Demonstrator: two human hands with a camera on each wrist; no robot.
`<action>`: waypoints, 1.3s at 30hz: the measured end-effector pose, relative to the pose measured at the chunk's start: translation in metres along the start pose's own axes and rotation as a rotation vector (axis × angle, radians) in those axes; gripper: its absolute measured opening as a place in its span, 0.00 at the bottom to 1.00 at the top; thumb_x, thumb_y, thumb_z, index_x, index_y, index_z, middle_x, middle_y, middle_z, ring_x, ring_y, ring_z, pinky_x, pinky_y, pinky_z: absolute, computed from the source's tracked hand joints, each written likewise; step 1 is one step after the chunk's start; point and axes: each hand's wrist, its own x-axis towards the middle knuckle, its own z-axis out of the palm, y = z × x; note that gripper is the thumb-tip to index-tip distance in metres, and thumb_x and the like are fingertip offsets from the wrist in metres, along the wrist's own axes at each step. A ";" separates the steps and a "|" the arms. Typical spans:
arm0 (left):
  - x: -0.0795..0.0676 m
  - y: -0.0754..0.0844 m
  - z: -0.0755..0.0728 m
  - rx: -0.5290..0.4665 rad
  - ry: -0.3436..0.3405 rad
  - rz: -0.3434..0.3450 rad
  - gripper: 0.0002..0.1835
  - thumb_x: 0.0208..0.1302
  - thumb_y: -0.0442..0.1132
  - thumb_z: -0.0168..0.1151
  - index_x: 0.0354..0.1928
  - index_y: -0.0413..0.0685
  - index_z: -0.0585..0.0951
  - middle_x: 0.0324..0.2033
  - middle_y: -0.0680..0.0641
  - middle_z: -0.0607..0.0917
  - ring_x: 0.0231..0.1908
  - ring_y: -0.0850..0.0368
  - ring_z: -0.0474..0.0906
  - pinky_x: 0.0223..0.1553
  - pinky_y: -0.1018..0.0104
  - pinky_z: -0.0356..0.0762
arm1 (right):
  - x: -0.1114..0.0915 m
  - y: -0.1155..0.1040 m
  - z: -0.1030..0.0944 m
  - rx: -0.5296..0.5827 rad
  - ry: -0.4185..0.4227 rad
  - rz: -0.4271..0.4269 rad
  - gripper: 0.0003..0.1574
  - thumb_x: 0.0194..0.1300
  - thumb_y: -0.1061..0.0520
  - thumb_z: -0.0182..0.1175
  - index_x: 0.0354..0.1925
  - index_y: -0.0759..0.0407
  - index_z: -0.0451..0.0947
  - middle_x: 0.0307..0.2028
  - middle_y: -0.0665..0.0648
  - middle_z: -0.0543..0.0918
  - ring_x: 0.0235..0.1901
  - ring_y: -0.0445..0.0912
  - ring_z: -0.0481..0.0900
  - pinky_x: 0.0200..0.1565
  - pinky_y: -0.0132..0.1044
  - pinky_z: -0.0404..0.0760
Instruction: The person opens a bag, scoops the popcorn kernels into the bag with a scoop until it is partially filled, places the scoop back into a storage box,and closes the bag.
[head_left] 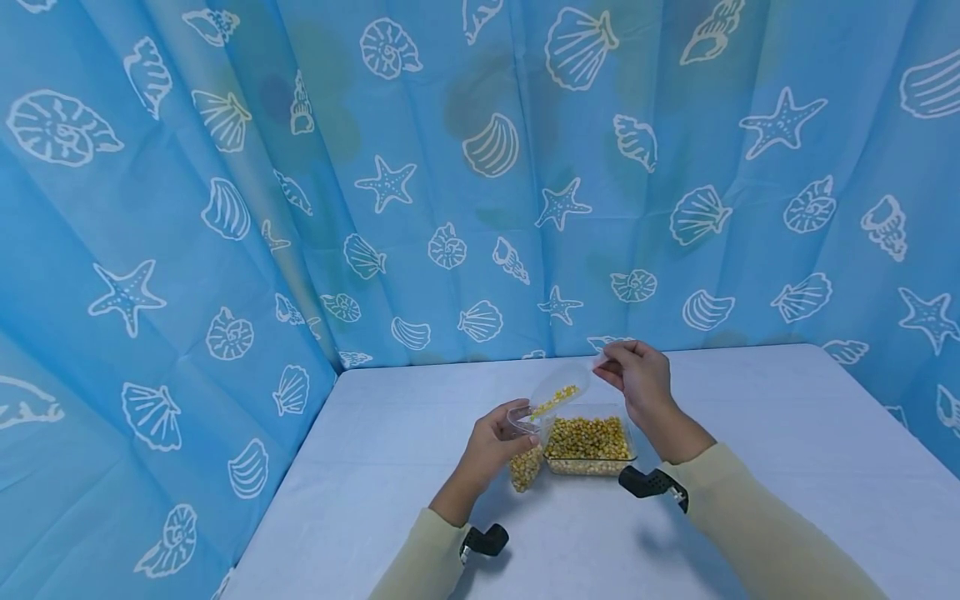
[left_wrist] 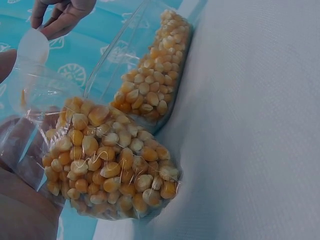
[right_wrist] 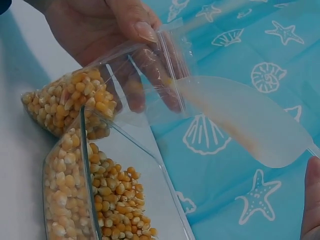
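Observation:
My left hand (head_left: 491,442) holds a clear zip bag (left_wrist: 112,160), its lower part filled with dried corn kernels. The thumb is at the bag's mouth and the other fingers show through the plastic behind it. My right hand (head_left: 641,379) pinches the handle of a translucent white scoop (right_wrist: 245,117). Its tip reaches into the mouth of the bag, tilted down toward the left hand, with some yellow kernels (head_left: 558,398) in it. Right beside the bag stands a rectangular glass container (right_wrist: 86,167) holding many more corn kernels (head_left: 588,437).
A white-covered table (head_left: 375,467) lies under everything. Behind it and at the left hangs a blue curtain (head_left: 420,217) printed with white shells and starfish. Black wrist devices (head_left: 486,540) sit at both cuffs.

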 end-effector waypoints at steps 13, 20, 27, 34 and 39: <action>0.001 -0.002 -0.001 0.008 0.005 -0.004 0.29 0.58 0.41 0.72 0.62 0.58 0.76 0.57 0.53 0.79 0.46 0.54 0.79 0.45 0.62 0.79 | -0.001 0.001 0.000 -0.009 -0.012 0.003 0.12 0.71 0.58 0.58 0.46 0.67 0.72 0.35 0.59 0.76 0.31 0.45 0.81 0.42 0.38 0.82; 0.001 -0.003 -0.001 0.000 -0.004 0.011 0.29 0.59 0.41 0.71 0.63 0.56 0.76 0.57 0.53 0.80 0.45 0.54 0.80 0.43 0.63 0.79 | -0.002 0.000 0.000 -0.017 -0.011 0.010 0.12 0.71 0.59 0.57 0.47 0.68 0.72 0.36 0.59 0.76 0.31 0.45 0.81 0.42 0.38 0.82; 0.001 -0.003 -0.001 -0.018 -0.015 0.024 0.29 0.59 0.41 0.70 0.63 0.57 0.75 0.55 0.53 0.80 0.46 0.54 0.80 0.45 0.62 0.80 | 0.000 -0.002 -0.002 0.001 -0.001 0.025 0.15 0.71 0.58 0.58 0.48 0.69 0.72 0.36 0.59 0.76 0.32 0.45 0.81 0.43 0.38 0.82; 0.000 -0.003 -0.002 -0.014 -0.020 0.070 0.29 0.61 0.38 0.69 0.64 0.53 0.74 0.57 0.54 0.80 0.48 0.54 0.80 0.47 0.60 0.79 | 0.003 -0.006 -0.013 0.047 0.056 0.052 0.14 0.70 0.58 0.58 0.49 0.66 0.72 0.37 0.58 0.77 0.33 0.45 0.82 0.42 0.37 0.82; 0.000 -0.003 -0.004 -0.012 -0.012 0.097 0.28 0.61 0.37 0.69 0.63 0.55 0.75 0.57 0.51 0.80 0.49 0.55 0.80 0.47 0.61 0.79 | 0.005 -0.005 -0.026 0.091 0.098 0.089 0.13 0.71 0.58 0.57 0.50 0.63 0.72 0.40 0.59 0.76 0.36 0.46 0.81 0.44 0.37 0.81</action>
